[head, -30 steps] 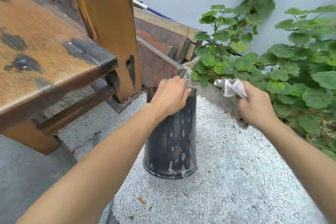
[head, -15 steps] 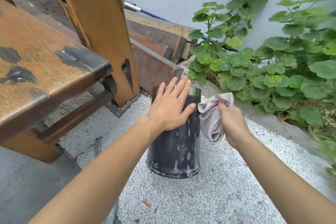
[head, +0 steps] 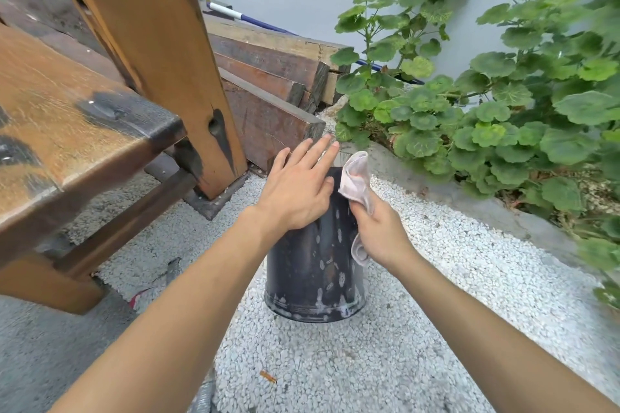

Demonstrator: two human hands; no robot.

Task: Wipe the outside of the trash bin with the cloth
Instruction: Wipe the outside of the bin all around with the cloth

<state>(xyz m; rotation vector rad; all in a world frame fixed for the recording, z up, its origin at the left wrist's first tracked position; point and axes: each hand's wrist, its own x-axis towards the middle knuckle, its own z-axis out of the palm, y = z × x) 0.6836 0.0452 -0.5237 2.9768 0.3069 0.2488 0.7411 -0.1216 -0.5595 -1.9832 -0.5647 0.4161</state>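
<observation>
the trash bin (head: 313, 265) stands upright on the white gravel (head: 436, 295), just off the corner of the wooden bench (head: 84, 130), with leafy plants (head: 503, 130) beyond it. big risk here, as i read it: the bin looks light and stands on loose stones, so a hard sideways push from the cloth could tip or skid it if the bracing hand lets up. the pale blotches run right down to the bottom rim, so short strokes up top would leave them behind. now the grip: left hand (head: 297, 193) lies flat and spread over the bin's top edge, fingers apart, pressing rather than gripping. right hand (head: 377, 228) is closed around the bunched cloth (head: 357, 177), which is pressed against the bin's upper right side, a loose tail hanging below the fist.
</observation>
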